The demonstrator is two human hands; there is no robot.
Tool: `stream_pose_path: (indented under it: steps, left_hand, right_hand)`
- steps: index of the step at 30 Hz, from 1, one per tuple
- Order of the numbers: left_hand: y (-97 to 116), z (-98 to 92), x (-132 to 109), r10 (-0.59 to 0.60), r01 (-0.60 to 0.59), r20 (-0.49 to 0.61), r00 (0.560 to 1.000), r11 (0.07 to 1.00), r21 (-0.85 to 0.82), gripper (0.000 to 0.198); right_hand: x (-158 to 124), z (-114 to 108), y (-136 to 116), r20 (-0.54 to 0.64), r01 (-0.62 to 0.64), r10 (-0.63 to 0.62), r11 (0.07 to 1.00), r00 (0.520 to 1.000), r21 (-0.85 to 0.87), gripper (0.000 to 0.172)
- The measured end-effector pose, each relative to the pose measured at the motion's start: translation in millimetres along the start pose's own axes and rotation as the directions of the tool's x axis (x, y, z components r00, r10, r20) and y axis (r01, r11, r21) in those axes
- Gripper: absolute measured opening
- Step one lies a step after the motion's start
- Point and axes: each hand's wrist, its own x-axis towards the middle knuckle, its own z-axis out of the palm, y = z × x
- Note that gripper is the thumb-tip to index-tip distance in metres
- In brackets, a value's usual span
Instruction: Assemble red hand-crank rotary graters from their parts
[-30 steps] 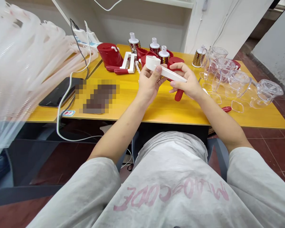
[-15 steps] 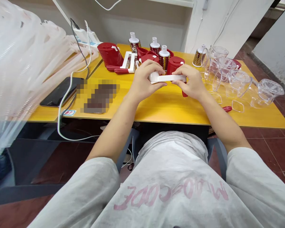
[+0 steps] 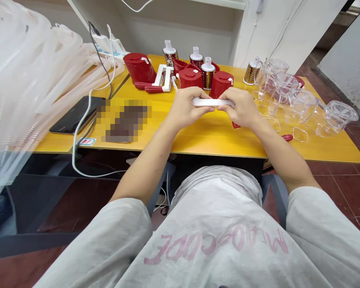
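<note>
A white crank handle point(image 3: 208, 103) is held level above the table by both hands, its flat bar spanning the gap between them. My left hand point(image 3: 187, 107) pinches its left end between thumb and fingers. Around the other end my right hand point(image 3: 241, 106) is closed in the same way. The red grip point(image 3: 235, 125) pokes out below my right hand, with most of it hidden. Just behind the hands stand two red grater parts point(image 3: 222, 83). More white crank handles with red grips point(image 3: 156, 89) lie to the left of them.
Metal grater drums with white tops point(image 3: 208, 72) stand at the back. Several clear plastic housings point(image 3: 303, 104) crowd the right side. On the left are a black phone point(image 3: 75, 116), a white cable point(image 3: 75, 156) and a heap of translucent plastic bags point(image 3: 33, 80).
Both hands have come down slightly, and the crank handle has turned so that its bar shows edge-on. The rounded white end seen by my left hand is now covered.
</note>
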Motion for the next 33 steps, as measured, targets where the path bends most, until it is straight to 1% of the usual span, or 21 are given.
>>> stream_pose_path:
  steps: [2,5,9,11,12,14,15,17,19,20,21,22,24,26,27,29,31,33]
  left_hand:
    - [-3,0.1,0,-0.041,0.042,0.052,0.998,0.999,-0.015,0.06]
    - [-8,-1.1,-1,-0.045,0.048,0.163,0.986,0.999,-0.012,0.063]
    - [-12,-1.3,-4,-0.052,0.051,0.296,0.954,0.999,0.01,0.058]
    - [-13,-1.1,-4,-0.081,0.077,0.324,0.943,0.997,0.026,0.06]
    - [-13,-1.5,-4,-0.101,0.097,0.317,0.943,0.995,0.029,0.063]
    - [-15,-4.2,-3,-0.147,0.142,0.267,0.952,0.989,0.038,0.067]
    - [-17,-6.4,-2,-0.173,0.166,0.228,0.958,0.985,0.051,0.065]
    - [-25,-11.8,-1,-0.219,0.206,0.136,0.966,0.973,0.103,0.052]
    - [-37,-16.7,0,-0.255,0.241,0.06,0.965,0.953,0.184,0.043]
    - [-43,-18.2,-1,-0.277,0.263,0.031,0.96,0.936,0.233,0.043]
    - [-50,-18.9,-3,-0.306,0.29,0.01,0.952,0.914,0.284,0.044]
    - [-56,-18.8,-4,-0.345,0.326,-0.001,0.938,0.884,0.335,0.047]
    - [-66,-16.7,-9,-0.449,0.409,-0.005,0.894,0.81,0.421,0.05]
    - [-73,-13.5,-12,-0.517,0.455,-0.005,0.856,0.749,0.482,0.052]
    - [-75,-12.0,-14,-0.523,0.456,-0.008,0.852,0.734,0.503,0.052]
    - [-79,-9.5,-14,-0.502,0.442,-0.033,0.864,0.728,0.524,0.051]
    - [-83,-7.3,-12,-0.482,0.436,-0.049,0.875,0.739,0.514,0.042]
    - [-84,-5.1,-10,-0.465,0.423,-0.027,0.885,0.778,0.464,0.032]
  right_hand:
    - [1,-3,-2,0.047,-0.025,0.024,1.0,0.999,0.012,0.028]
    - [1,-9,-8,0.158,-0.039,0.037,0.999,0.987,0.007,0.025]
    - [1,-18,-25,0.357,-0.063,0.077,0.997,0.931,-0.053,0.022]
    - [2,-24,-33,0.421,-0.101,0.124,0.992,0.898,-0.077,0.025]
    - [2,-28,-36,0.444,-0.124,0.151,0.988,0.883,-0.089,0.027]
    - [2,-35,-37,0.488,-0.166,0.207,0.978,0.848,-0.127,0.035]
    - [2,-39,-36,0.504,-0.184,0.241,0.97,0.83,-0.161,0.041]
    - [2,-46,-33,0.53,-0.215,0.326,0.941,0.783,-0.261,0.057]
    - [0,-53,-31,0.54,-0.243,0.429,0.891,0.724,-0.383,0.071]
    - [-1,-57,-31,0.535,-0.256,0.483,0.859,0.694,-0.444,0.075]
    - [-2,-59,-32,0.518,-0.268,0.532,0.824,0.67,-0.5,0.076]
    - [-3,-61,-34,0.489,-0.279,0.574,0.788,0.657,-0.549,0.075]
    - [-7,-62,-37,0.417,-0.292,0.622,0.728,0.663,-0.62,0.07]
    - [-10,-59,-37,0.358,-0.304,0.625,0.705,0.694,-0.641,0.066]
    - [-11,-57,-34,0.331,-0.313,0.61,0.711,0.72,-0.63,0.064]
    - [-12,-50,-24,0.272,-0.335,0.559,0.748,0.783,-0.573,0.058]
    - [-11,-42,-10,0.2,-0.34,0.479,0.808,0.855,-0.48,0.05]
    - [-9,-32,2,0.148,-0.295,0.363,0.889,0.92,-0.349,0.04]
